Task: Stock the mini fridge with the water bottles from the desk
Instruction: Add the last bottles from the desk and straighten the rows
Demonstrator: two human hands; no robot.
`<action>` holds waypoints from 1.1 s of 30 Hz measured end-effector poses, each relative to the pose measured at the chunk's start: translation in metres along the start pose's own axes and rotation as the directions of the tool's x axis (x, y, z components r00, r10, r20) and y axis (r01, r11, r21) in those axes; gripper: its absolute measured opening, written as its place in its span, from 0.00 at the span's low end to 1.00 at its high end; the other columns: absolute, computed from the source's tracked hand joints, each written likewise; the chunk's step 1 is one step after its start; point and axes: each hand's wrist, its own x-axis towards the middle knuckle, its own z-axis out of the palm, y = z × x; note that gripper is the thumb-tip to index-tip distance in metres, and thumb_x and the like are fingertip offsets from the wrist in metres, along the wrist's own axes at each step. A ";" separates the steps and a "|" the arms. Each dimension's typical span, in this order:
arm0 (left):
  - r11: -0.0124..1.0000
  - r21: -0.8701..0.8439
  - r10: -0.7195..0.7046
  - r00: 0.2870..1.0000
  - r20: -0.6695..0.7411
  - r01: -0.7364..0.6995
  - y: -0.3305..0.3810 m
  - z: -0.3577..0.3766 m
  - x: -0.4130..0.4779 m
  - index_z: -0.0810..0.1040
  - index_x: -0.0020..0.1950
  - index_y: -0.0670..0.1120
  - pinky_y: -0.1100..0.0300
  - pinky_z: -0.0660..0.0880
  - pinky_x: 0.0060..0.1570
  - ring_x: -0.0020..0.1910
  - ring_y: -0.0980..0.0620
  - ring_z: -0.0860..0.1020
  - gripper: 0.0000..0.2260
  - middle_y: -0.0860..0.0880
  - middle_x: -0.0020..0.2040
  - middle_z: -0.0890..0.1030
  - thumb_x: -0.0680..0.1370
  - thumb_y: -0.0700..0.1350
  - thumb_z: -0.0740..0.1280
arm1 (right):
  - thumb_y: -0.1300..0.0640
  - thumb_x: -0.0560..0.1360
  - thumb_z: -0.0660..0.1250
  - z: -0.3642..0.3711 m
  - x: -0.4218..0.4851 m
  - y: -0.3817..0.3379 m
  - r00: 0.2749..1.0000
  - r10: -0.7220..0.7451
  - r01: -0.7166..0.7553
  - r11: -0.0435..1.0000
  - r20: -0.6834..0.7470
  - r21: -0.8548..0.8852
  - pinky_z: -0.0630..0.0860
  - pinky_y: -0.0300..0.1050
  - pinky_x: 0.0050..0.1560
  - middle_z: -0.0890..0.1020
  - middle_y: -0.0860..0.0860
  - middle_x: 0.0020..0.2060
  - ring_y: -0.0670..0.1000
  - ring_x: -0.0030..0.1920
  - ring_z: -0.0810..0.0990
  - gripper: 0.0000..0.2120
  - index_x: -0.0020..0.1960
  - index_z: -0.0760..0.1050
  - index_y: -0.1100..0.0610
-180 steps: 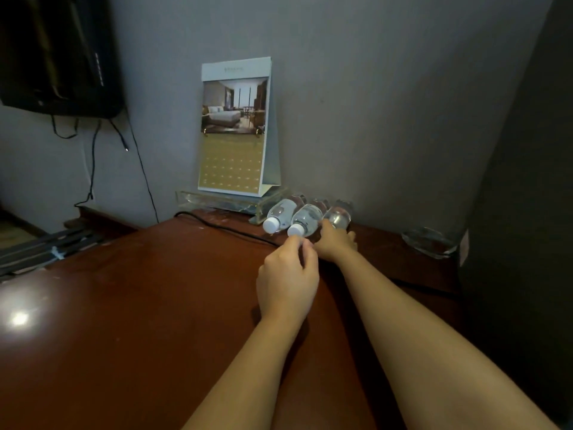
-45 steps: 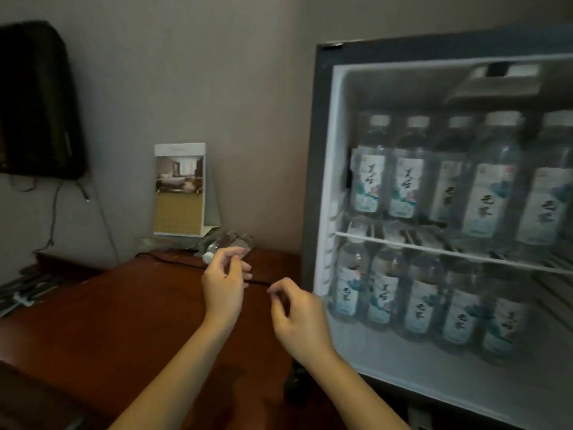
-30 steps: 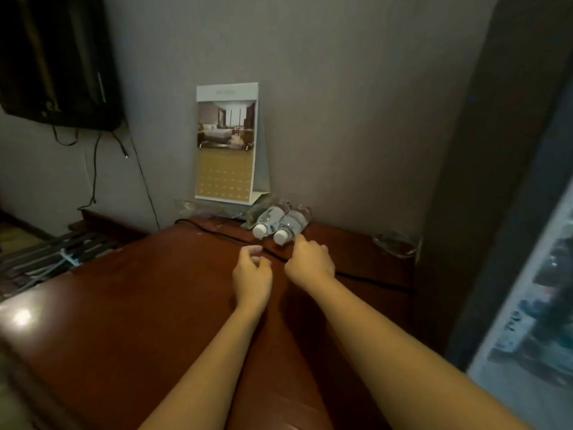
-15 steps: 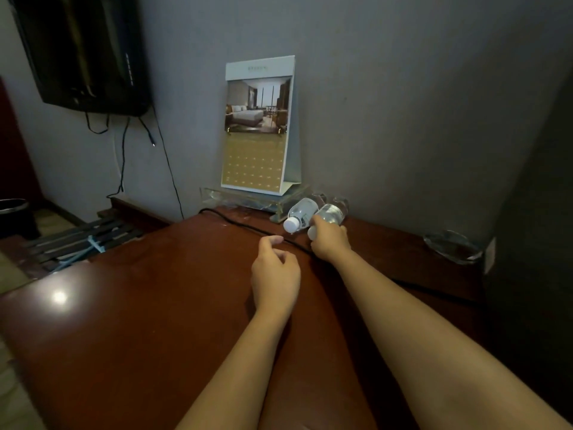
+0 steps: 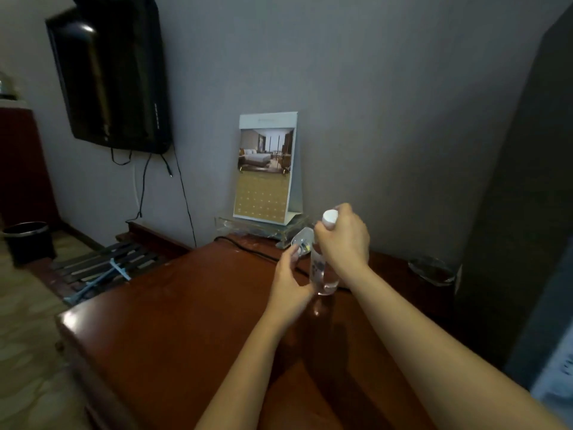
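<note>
A grey wall (image 5: pixel 387 103) backs the room, with a black TV (image 5: pixel 114 79) mounted far left and a dark panel (image 5: pixel 521 212) at right. A glossy red-brown desk (image 5: pixel 186 321) fills the near middle; a slatted rack (image 5: pixel 102 265) and a bin (image 5: pixel 28 240) stand left. At the desk's far edge is a calendar (image 5: pixel 263 172). The right hand (image 5: pixel 344 240) grasps an upright water bottle (image 5: pixel 322 271) by its neck. The left hand (image 5: pixel 290 280) curves at its base, grip unclear. A second bottle (image 5: pixel 302 242) lies behind
</note>
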 end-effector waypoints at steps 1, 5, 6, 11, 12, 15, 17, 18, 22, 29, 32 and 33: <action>1.000 0.007 0.000 0.997 0.073 0.000 0.007 -0.003 -0.007 0.66 0.66 0.52 0.63 0.71 0.59 0.61 0.57 0.72 0.34 0.51 0.63 0.72 0.64 0.42 0.77 | 0.56 0.73 0.64 -0.014 -0.007 -0.006 1.000 -0.001 0.001 0.999 0.020 0.035 0.71 0.49 0.50 0.80 0.58 0.53 0.61 0.55 0.76 0.15 0.58 0.72 0.59; 0.994 -0.079 -0.047 0.937 0.347 0.079 0.054 -0.021 -0.049 0.67 0.65 0.51 0.66 0.77 0.40 0.46 0.59 0.80 0.31 0.52 0.52 0.80 0.68 0.32 0.73 | 0.56 0.71 0.69 -0.079 -0.033 -0.031 0.991 0.007 -0.045 0.958 0.132 0.283 0.75 0.46 0.45 0.79 0.49 0.41 0.53 0.46 0.79 0.10 0.51 0.73 0.56; 0.994 -0.066 -0.051 0.923 0.383 0.082 0.065 -0.025 -0.061 0.68 0.64 0.51 0.66 0.77 0.39 0.45 0.58 0.81 0.30 0.52 0.51 0.81 0.68 0.32 0.73 | 0.57 0.71 0.70 -0.095 -0.041 -0.037 0.987 -0.002 -0.053 0.942 0.163 0.331 0.76 0.46 0.44 0.77 0.47 0.39 0.51 0.44 0.79 0.10 0.49 0.73 0.56; 0.996 -0.069 -0.021 0.879 0.476 0.062 0.112 -0.030 -0.118 0.69 0.64 0.52 0.63 0.78 0.47 0.51 0.58 0.81 0.28 0.53 0.55 0.81 0.68 0.36 0.74 | 0.57 0.71 0.71 -0.167 -0.072 -0.061 0.981 -0.036 -0.050 0.901 0.189 0.432 0.79 0.45 0.42 0.79 0.49 0.39 0.48 0.40 0.80 0.09 0.50 0.74 0.55; 0.996 -0.071 -0.012 0.872 0.489 0.053 0.121 -0.030 -0.128 0.68 0.64 0.54 0.61 0.78 0.49 0.53 0.56 0.80 0.28 0.52 0.57 0.80 0.69 0.37 0.74 | 0.57 0.72 0.70 -0.180 -0.077 -0.064 0.981 -0.031 -0.062 0.886 0.191 0.460 0.78 0.43 0.40 0.79 0.49 0.39 0.47 0.39 0.80 0.09 0.51 0.74 0.56; 0.996 -0.088 0.024 0.853 0.521 0.026 0.146 -0.026 -0.156 0.69 0.59 0.59 0.58 0.78 0.52 0.55 0.55 0.80 0.26 0.53 0.57 0.79 0.69 0.37 0.73 | 0.56 0.73 0.69 -0.218 -0.090 -0.067 0.984 -0.019 -0.075 0.859 0.176 0.507 0.74 0.37 0.36 0.78 0.50 0.40 0.45 0.38 0.78 0.10 0.53 0.74 0.56; 0.995 -0.096 0.053 0.845 0.533 -0.002 0.161 -0.018 -0.174 0.69 0.58 0.61 0.58 0.78 0.52 0.55 0.56 0.79 0.25 0.55 0.56 0.79 0.70 0.38 0.73 | 0.56 0.73 0.69 -0.240 -0.098 -0.066 0.988 -0.002 -0.079 0.851 0.155 0.519 0.73 0.37 0.35 0.79 0.51 0.41 0.46 0.39 0.79 0.11 0.54 0.74 0.57; 0.994 -0.109 0.078 0.847 0.527 -0.024 0.166 -0.012 -0.182 0.69 0.59 0.60 0.59 0.78 0.51 0.55 0.56 0.80 0.25 0.55 0.56 0.79 0.70 0.39 0.73 | 0.56 0.73 0.70 -0.250 -0.102 -0.065 0.990 0.013 -0.087 0.844 0.142 0.529 0.74 0.37 0.36 0.79 0.52 0.42 0.47 0.40 0.79 0.12 0.55 0.74 0.58; 0.973 -0.218 0.173 0.868 0.465 -0.077 0.181 0.024 -0.210 0.70 0.59 0.60 0.64 0.78 0.44 0.52 0.59 0.81 0.25 0.59 0.51 0.82 0.71 0.37 0.72 | 0.54 0.73 0.70 -0.294 -0.118 -0.049 0.997 0.052 -0.076 0.825 0.057 0.561 0.73 0.31 0.33 0.80 0.51 0.43 0.45 0.37 0.79 0.12 0.54 0.74 0.56; 0.905 -0.414 0.271 0.879 0.393 -0.094 0.215 0.104 -0.213 0.70 0.66 0.48 0.63 0.78 0.44 0.51 0.54 0.82 0.24 0.50 0.54 0.82 0.72 0.36 0.70 | 0.57 0.76 0.67 -0.355 -0.160 0.014 0.974 0.103 -0.192 0.846 0.201 0.497 0.77 0.35 0.38 0.81 0.53 0.46 0.44 0.39 0.81 0.16 0.63 0.72 0.55; 0.896 -0.434 0.292 0.864 0.409 -0.097 0.228 0.144 -0.205 0.66 0.70 0.49 0.59 0.79 0.46 0.53 0.52 0.81 0.30 0.48 0.56 0.81 0.70 0.39 0.72 | 0.65 0.76 0.64 -0.375 -0.167 0.039 0.978 0.106 -0.186 0.825 0.177 0.534 0.77 0.32 0.35 0.82 0.52 0.46 0.43 0.39 0.82 0.19 0.65 0.71 0.51; 0.893 -0.443 0.287 0.862 0.419 -0.082 0.232 0.156 -0.204 0.64 0.71 0.50 0.58 0.79 0.47 0.54 0.52 0.81 0.31 0.48 0.57 0.80 0.71 0.39 0.72 | 0.69 0.76 0.62 -0.381 -0.167 0.047 0.981 0.104 -0.177 0.818 0.162 0.548 0.77 0.33 0.36 0.82 0.51 0.46 0.44 0.40 0.82 0.22 0.65 0.71 0.51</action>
